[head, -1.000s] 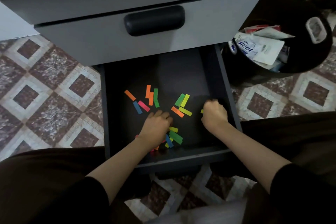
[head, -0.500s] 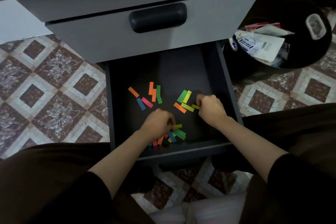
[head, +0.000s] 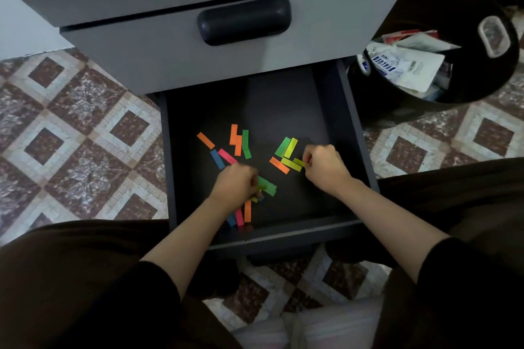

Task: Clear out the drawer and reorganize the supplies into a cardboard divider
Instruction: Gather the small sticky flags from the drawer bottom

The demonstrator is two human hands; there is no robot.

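Observation:
The bottom drawer (head: pixel 351 127) of a grey cabinet is pulled open, dark inside. Several small coloured paper strips lie scattered on its floor: an orange one (head: pixel 206 140), orange and green ones (head: pixel 240 142), green and yellow ones (head: pixel 287 147). My left hand (head: pixel 236 185) is curled over a bunch of strips (head: pixel 266 186) near the drawer's front, gripping some of them. My right hand (head: pixel 323 166) pinches a yellow strip (head: pixel 299 162) at the right side. No cardboard divider is in view.
A closed grey drawer with a black handle (head: pixel 244 20) overhangs the open one. A black waste bin (head: pixel 465 8) with paper packaging stands to the right on the patterned tile floor (head: pixel 71 136). My dark-clothed knees flank the drawer.
My right hand has moved left from the drawer's right wall onto a yellow strip. My left hand has gathered the strips near the front and shifted slightly away from me.

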